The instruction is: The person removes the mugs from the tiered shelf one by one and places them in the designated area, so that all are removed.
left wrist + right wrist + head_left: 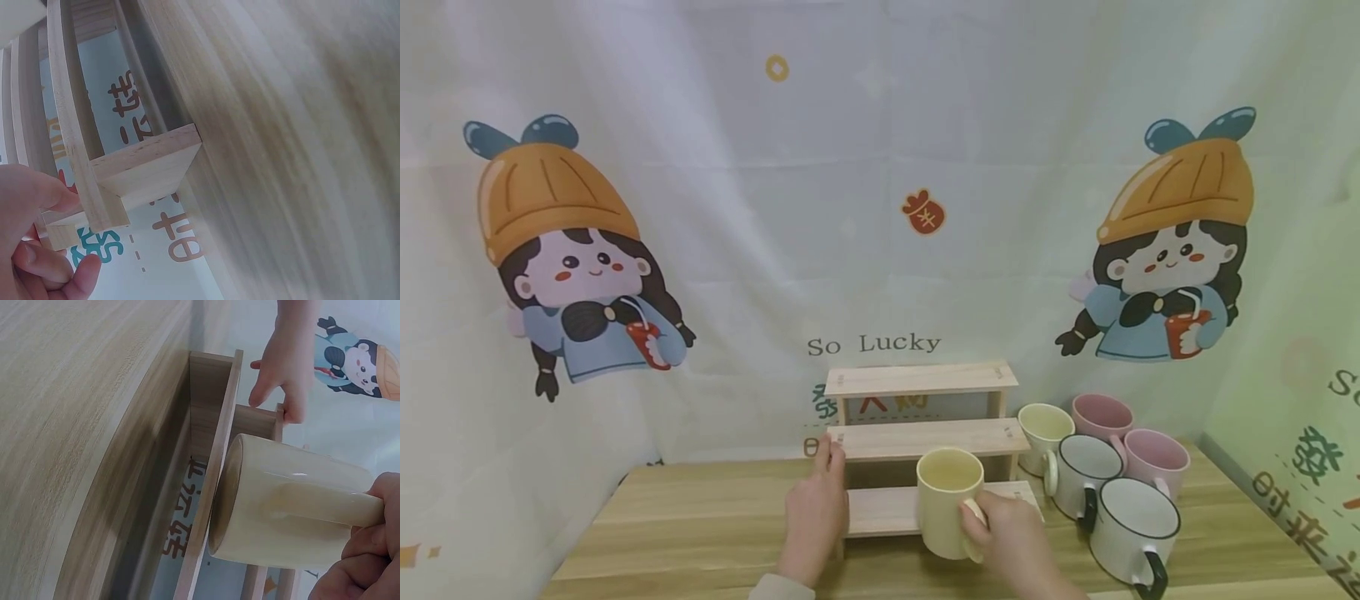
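My right hand (1017, 533) grips the handle of a pale yellow mug (943, 517), which is upright. In the right wrist view the mug's base lies close to the front edge of the lowest board of a three-step wooden shelf (880, 508). At the shelf's left side, my left hand (815, 508) holds the end of the middle board. The left wrist view shows one digit of that hand (25, 231) across the board's edge, with other fingers curled beside its end.
Right of the shelf stand a pale yellow cup (1037, 437), two pink cups (1157, 467) and two white mugs (1131, 533) with dark rims, close together. The wood-grain table (700, 517) meets a printed cloth backdrop (850, 250) behind the shelf.
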A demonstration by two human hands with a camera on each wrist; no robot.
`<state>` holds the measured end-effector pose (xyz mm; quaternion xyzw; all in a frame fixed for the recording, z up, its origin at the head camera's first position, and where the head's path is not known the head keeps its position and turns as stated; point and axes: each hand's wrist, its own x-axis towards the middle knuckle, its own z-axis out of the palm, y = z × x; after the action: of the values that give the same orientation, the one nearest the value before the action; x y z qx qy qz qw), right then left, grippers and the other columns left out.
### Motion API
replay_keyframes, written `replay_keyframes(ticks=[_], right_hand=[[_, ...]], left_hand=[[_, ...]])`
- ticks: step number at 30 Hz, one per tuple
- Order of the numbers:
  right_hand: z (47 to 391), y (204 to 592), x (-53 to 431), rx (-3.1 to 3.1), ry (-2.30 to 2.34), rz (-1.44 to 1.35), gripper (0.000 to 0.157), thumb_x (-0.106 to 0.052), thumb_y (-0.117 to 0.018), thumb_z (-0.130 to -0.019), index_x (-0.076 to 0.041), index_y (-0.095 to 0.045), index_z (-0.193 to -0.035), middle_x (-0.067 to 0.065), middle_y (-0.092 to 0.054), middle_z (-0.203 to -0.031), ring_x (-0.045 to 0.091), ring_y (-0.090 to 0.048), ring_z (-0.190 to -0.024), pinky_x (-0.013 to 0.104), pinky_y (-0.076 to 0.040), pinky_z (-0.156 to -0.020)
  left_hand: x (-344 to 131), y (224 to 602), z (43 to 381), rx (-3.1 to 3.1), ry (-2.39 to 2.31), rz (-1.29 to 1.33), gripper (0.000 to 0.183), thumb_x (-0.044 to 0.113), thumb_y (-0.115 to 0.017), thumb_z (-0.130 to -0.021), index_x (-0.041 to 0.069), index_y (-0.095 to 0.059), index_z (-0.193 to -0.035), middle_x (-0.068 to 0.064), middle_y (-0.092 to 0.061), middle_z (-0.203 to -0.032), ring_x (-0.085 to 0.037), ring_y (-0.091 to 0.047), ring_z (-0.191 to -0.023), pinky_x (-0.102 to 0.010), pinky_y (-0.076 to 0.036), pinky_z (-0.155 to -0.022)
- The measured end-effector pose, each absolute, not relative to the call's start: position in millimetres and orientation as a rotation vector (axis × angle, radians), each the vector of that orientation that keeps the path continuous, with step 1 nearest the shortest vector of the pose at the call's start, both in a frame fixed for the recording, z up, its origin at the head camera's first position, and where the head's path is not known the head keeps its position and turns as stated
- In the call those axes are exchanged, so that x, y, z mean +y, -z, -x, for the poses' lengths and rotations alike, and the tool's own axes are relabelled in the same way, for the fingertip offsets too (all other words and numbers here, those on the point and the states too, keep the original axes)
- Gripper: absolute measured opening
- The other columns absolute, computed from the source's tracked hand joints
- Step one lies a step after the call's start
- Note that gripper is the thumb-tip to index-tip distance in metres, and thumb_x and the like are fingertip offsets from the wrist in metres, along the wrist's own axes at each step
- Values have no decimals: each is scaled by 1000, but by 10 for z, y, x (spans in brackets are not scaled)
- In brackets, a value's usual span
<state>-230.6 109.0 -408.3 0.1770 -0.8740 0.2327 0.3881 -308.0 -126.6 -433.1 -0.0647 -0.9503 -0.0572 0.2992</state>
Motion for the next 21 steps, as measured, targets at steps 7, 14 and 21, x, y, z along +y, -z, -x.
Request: replay_keyframes(ticks=[7,14,21], right_hand=[[2209,4013,1221,-2302,-630,-390,33,-12,-72,-77,-19,-46,-58,-11,-45,-52,2,-41,-51,18,-34,-47],[2122,3963,1413,-2292,-563,-323,34,-14,-75,-76,-20,-47,-58,-13,-42,-51,2,-39,-49,19,-33,-46],[2062,3952,1604,-2219,-578,-308,39,-10,-75,-73,-22,-42,-57,-18,-35,-52,-5,-33,-50,13,-28,-44]], left_hand=[[-1266,4328,3076,-2515,153,184,54,11,-72,-75,2,-49,-124,-16,-53,-137,-11,-33,-38,-23,-27,-33],[-1260,4317,3060,-2526,158,190,53,10,-70,-76,2,-49,-124,-16,-53,-137,-11,-34,-39,-24,-27,-35],[-1248,4313,3063,-2574,162,179,55,11,-69,-77,2,-47,-127,-16,-50,-140,-12,-35,-40,-25,-29,-35]])
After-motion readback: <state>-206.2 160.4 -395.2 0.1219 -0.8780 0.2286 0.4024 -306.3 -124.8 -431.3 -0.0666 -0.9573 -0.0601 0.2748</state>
